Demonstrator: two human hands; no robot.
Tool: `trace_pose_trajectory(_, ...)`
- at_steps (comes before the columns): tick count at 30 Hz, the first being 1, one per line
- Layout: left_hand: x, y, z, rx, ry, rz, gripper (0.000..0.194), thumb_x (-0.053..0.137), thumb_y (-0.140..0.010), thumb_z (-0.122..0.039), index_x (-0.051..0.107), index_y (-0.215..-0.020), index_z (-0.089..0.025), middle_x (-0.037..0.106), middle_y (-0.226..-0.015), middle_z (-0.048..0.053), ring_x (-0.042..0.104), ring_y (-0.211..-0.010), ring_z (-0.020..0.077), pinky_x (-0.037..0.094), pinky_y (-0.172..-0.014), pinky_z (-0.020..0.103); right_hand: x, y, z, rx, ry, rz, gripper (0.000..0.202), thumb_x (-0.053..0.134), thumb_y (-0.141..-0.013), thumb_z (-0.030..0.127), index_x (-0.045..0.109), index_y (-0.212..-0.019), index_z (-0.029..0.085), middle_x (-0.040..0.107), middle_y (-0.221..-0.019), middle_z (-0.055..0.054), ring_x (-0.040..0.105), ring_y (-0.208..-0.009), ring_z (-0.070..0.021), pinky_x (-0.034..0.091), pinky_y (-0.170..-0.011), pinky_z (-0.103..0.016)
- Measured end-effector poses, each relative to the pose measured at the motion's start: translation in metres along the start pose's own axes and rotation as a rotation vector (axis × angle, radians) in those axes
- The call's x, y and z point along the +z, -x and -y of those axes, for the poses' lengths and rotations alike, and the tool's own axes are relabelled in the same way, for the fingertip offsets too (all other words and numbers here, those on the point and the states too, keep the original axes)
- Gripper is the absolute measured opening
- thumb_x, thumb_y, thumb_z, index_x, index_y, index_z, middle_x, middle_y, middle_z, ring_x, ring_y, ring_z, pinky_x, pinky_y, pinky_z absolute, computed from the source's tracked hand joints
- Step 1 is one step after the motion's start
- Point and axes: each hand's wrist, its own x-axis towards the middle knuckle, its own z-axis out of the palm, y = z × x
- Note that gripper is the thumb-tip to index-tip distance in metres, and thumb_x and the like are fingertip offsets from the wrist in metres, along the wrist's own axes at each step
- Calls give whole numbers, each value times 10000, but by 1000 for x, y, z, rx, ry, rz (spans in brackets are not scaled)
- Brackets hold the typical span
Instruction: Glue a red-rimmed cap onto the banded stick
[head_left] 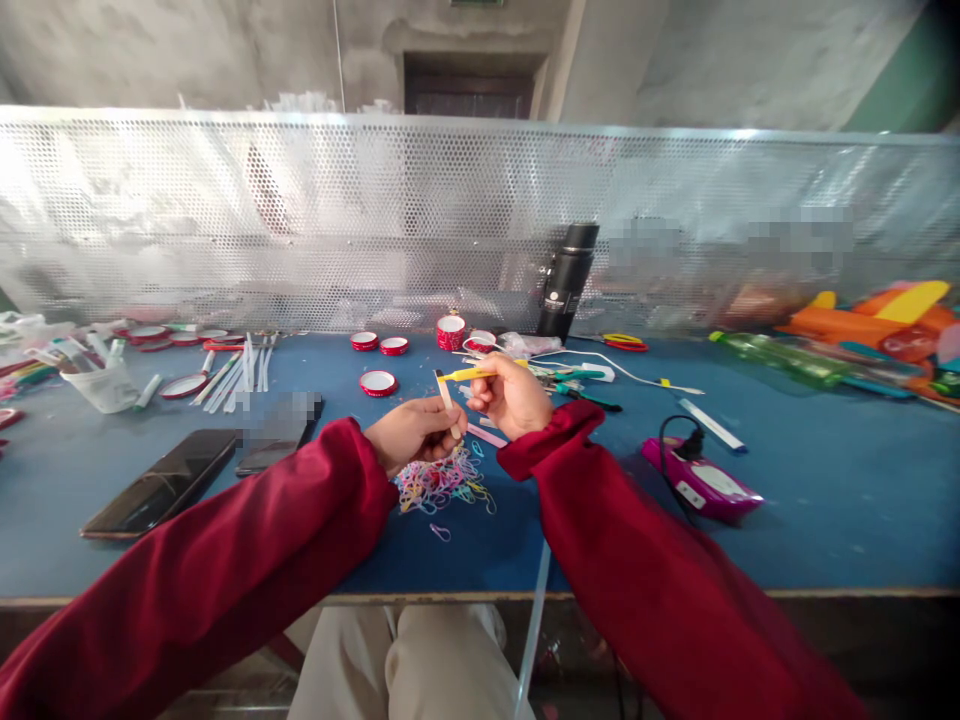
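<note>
My left hand point(415, 432) is closed on a pale flat stick point(447, 398), held upright with a dark tip at its top. In my right hand point(513, 396) is a thin yellow tool point(463, 375), pinched between the fingers and pointing left. The yellow tool's end meets or nearly meets the top of the stick; the exact contact is too small to tell. Just below both hands, a heap of small pastel clips point(442, 484) lies on the blue table point(480, 560), with one purple clip point(440, 532) apart in front.
Two dark phones point(161, 483) lie at the left, near a white cup of pens point(105, 385). Red tins point(379, 383) stand ahead. Behind them rises a black bottle point(570, 280). A purple power block point(701, 480) and a green bottle point(780, 358) are at the right.
</note>
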Motion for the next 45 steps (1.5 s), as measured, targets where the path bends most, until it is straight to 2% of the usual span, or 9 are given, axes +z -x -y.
trace_pose_trajectory(31,0,1,-1,-36,-3,-25,199,580,-823,-321,571,-747,-137,487,-612,-3,428,-515,62,306,-487,173,1,4,1,-32,36,34,168,594,-648,210,427,-627,207,470,-444,59,357,-385,-67,329,-408,-209)
trace_pose_trajectory(45,1,1,-2,-30,-15,-33,202,590,-809,-325,574,-734,-137,481,-600,-4,416,-491,60,285,-468,179,3,5,3,-68,77,22,166,582,-664,211,420,-632,213,470,-450,63,349,-383,-66,336,-407,-212)
